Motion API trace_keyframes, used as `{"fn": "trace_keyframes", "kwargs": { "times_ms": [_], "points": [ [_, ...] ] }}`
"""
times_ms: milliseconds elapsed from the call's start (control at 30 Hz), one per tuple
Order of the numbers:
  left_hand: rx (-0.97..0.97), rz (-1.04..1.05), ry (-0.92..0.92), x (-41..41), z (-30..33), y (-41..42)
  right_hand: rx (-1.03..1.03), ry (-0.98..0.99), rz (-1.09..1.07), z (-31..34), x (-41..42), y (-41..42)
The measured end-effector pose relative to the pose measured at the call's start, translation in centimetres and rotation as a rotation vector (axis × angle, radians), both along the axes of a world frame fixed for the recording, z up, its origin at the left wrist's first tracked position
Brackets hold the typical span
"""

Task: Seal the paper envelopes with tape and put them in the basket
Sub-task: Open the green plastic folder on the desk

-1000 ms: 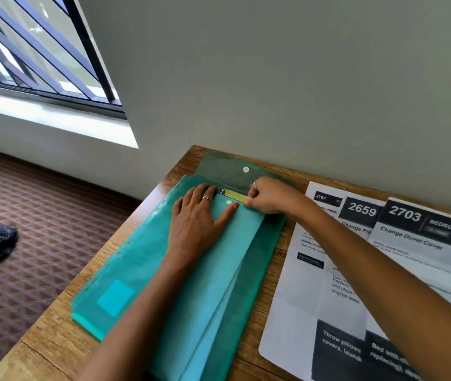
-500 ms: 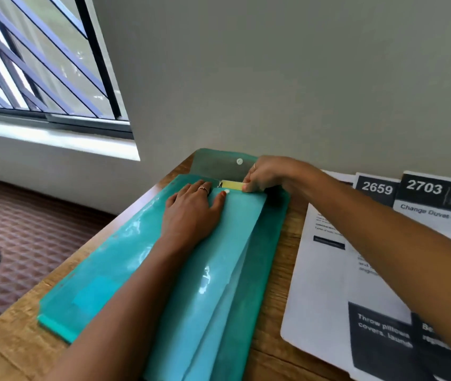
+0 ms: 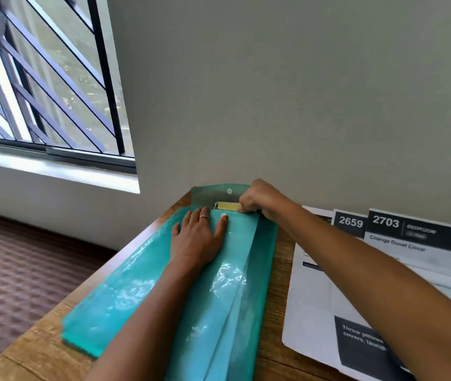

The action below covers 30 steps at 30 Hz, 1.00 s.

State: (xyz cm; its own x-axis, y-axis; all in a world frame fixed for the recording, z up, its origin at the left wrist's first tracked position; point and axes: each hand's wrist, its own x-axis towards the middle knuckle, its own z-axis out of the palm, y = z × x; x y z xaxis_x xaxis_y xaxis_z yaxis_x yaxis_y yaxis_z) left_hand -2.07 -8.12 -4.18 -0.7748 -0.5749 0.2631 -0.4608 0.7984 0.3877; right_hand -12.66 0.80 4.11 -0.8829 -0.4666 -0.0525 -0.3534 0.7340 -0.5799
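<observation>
Partly hidden under the right hand, a yellowish strip poked out at the mouth of the green folder; its fingers curled down and pinched the strip's end (whether tape or paper I could not tell). The left hand lay flat, fingers straight, pressing a glossy teal plastic sleeve atop the folder, whose translucent flap with a white snap stood open against the grey wall. Both forearms were cut off by the bottom edge. Printed sheets, numbered 2659 and 2703, lay right on the wooden counter. A barred window and patterned carpet sat left
</observation>
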Motion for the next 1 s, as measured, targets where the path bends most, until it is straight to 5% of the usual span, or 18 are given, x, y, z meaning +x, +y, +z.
{"fn": "trace_keyframes", "kwargs": {
  "times_ms": [233,500,767,1000],
  "points": [
    [-0.028,-0.061,0.008,0.0,0.2,0.2,-0.051,0.001,-0.014,-0.5,-0.5,-0.1],
    [0.007,-0.062,-0.069,0.1,0.3,0.4,0.145,0.777,0.303,0.6,-1.1,1.5],
    [0.019,-0.054,-0.062,0.2,0.3,0.3,-0.149,1.141,0.276,-0.6,-1.4,1.5],
    [0.029,-0.048,-0.043,0.2,0.2,0.3,-0.233,0.981,0.355,-0.7,-1.0,2.0]
  ]
}}
